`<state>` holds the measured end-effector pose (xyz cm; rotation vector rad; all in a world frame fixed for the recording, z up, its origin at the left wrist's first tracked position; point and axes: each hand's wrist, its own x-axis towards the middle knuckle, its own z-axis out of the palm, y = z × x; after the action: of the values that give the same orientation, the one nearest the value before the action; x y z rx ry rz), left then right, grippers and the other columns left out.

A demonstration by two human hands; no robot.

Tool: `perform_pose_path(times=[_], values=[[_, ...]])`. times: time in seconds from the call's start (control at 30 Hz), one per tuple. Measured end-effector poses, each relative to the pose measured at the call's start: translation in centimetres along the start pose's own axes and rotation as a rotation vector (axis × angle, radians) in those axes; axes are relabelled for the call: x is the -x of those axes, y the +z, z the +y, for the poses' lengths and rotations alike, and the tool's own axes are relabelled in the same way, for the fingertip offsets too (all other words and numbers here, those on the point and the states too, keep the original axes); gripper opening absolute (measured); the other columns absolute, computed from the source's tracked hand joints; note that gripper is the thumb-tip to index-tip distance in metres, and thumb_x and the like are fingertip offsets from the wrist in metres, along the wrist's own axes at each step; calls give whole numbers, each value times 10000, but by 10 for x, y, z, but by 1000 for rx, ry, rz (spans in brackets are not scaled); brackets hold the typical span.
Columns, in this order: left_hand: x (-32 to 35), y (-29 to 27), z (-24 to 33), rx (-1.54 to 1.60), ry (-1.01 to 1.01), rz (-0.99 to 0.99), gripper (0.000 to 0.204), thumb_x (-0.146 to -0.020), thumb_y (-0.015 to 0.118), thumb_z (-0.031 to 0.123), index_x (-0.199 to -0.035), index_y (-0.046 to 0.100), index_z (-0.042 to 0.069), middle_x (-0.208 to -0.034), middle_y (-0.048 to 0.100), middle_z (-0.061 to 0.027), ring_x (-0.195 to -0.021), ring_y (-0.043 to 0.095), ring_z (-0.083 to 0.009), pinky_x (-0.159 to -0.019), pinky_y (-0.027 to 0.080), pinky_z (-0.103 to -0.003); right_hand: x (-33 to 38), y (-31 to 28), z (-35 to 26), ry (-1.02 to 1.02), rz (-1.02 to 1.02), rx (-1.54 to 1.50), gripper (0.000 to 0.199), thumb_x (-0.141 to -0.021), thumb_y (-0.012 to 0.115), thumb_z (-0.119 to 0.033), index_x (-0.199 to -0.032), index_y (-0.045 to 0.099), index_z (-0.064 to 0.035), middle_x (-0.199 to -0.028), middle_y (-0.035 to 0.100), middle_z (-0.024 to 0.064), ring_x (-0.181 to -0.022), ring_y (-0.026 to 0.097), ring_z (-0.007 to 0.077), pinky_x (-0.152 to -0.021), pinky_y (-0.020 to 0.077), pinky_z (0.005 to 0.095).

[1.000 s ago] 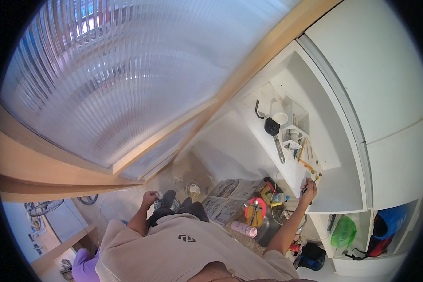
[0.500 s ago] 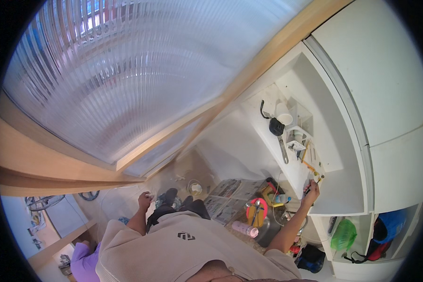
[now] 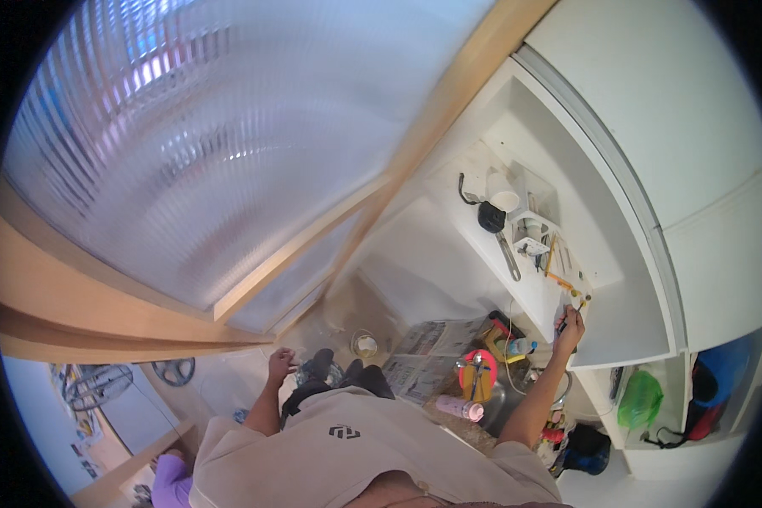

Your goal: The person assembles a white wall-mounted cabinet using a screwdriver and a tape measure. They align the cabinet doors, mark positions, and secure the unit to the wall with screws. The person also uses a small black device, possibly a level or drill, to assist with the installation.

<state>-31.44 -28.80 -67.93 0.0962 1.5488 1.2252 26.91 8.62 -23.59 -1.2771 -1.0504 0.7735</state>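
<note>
At the near end of the white shelf (image 3: 529,292), my right hand (image 3: 571,332) is closed on a small dark tool (image 3: 561,324); its kind is too small to make out. Just beyond the fingers lie small yellow pieces (image 3: 577,294) and a thin yellow tool (image 3: 554,269). Farther along the shelf are an adjustable wrench (image 3: 508,256), a black tape measure (image 3: 490,218), a white cup (image 3: 503,193) and a white organizer box (image 3: 532,234) with small tools. My left hand (image 3: 281,364) hangs low beside my legs, fingers loosely apart, with nothing visible in it.
A ribbed translucent panel in a wooden frame (image 3: 300,264) stands ahead and left. Below the shelf are newspaper (image 3: 423,356), a pink bottle (image 3: 459,407) and a metal sink (image 3: 506,398). A green bag (image 3: 640,400) sits in a right cubby. A purple-sleeved person (image 3: 171,481) is at lower left.
The view has shifted slightly, so the shelf and panel sit farther left. My right hand stays at the shelf's near end with the dark tool. My left hand's fingers look more spread.
</note>
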Motion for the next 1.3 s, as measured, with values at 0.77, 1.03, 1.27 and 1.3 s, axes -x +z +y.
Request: perform_pose_path(times=[0.77,1.03,1.27,1.3], values=[[-17,14,16,-981,123,-295,592,-909,769,525,-1135,765,-22,-1008,784,-195,-900,767,-297,-808,592,-398,9,-2,5,-20,29,-15,161,-1016,681,-166,-998,696,-6,-694,582,8,-548,521,94,-499,412,261],[-48,12,35,-1365,199,-417,589,-819,864,338,-1263,691,-7,-995,737,-126,-982,709,-272,-875,589,-424,6,0,-4,-44,12,-75,182,-1003,688,-155,-972,697,24,-675,601,27,-535,545,101,-485,424,265],[-28,13,69,-1316,148,-464,505,-814,836,238,-1237,677,10,-997,718,-115,-967,694,-269,-856,590,-414,14,-1,-9,-86,77,68,234,-984,714,-186,-882,695,25,-645,615,41,-518,535,111,-488,419,287],[-24,12,71,-1306,137,-471,495,-813,831,223,-1233,676,12,-997,715,-114,-964,692,-268,-853,590,-413,19,1,-15,-96,79,100,244,-981,718,-191,-869,691,24,-639,619,44,-515,536,112,-489,419,290]])
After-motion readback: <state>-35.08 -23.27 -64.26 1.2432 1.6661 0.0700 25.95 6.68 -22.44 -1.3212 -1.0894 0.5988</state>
